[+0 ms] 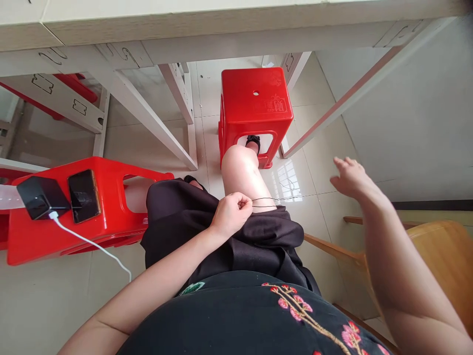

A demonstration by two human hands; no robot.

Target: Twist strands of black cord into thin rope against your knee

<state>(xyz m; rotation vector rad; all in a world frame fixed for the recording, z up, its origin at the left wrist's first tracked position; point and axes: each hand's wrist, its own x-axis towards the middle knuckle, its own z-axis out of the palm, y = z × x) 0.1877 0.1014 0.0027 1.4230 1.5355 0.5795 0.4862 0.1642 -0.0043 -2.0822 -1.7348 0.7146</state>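
Note:
My left hand (232, 214) is closed in a pinch on a thin dark thread (265, 199), which runs out to the right past my fingers. Under that hand lies a black cloth (225, 241) bunched over my lap, and my bare knee (238, 167) rises just beyond it. My right hand (349, 180) is raised in the air above the tiled floor, off to the right, with its fingers apart. It holds nothing and touches nothing, and it looks slightly blurred.
A red plastic stool (254, 98) stands ahead under a white table (221, 49). A second red stool (92, 212) at left carries a smartphone (84, 195) and a black charger (41, 197) with a white cable (88, 241). A wooden chair (439, 256) stands at right.

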